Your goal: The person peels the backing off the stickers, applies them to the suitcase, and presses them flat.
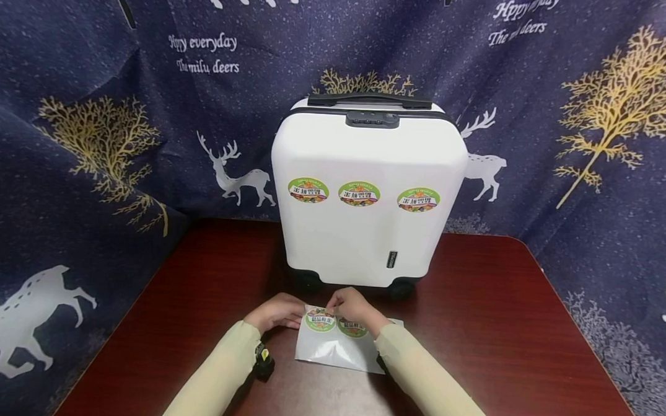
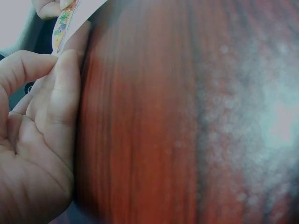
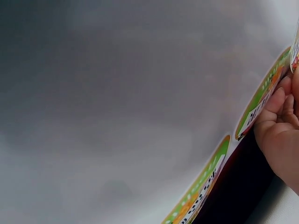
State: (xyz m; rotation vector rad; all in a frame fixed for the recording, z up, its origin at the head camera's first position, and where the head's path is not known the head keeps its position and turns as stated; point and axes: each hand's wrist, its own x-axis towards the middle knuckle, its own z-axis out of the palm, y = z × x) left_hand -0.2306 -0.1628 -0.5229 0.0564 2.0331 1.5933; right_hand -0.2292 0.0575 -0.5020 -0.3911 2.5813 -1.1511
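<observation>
A white sheet of oval fruit stickers [image 1: 327, 352] lies on the table in front of a white suitcase [image 1: 359, 246]. My left hand [image 1: 282, 311] holds the sheet's left edge; the left wrist view shows thumb and index finger pinching it. Over the sheet's far edge, my right hand [image 1: 354, 307] pinches the upper right edge of the left sticker [image 1: 319, 321]. That edge looks lifted in the right wrist view, where the fingertips meet it at the right border. A second sticker [image 1: 353, 328] sits partly beneath the right hand, and the sheet's right part is covered by that forearm.
Three matching oval stickers, left [image 1: 308, 191], middle [image 1: 358, 194] and right [image 1: 418, 200], are in a row on the suitcase front. The suitcase stands upright at the back of the dark red wooden table [image 1: 506, 327]. Behind it hangs a blue deer-print cloth [image 1: 226, 104].
</observation>
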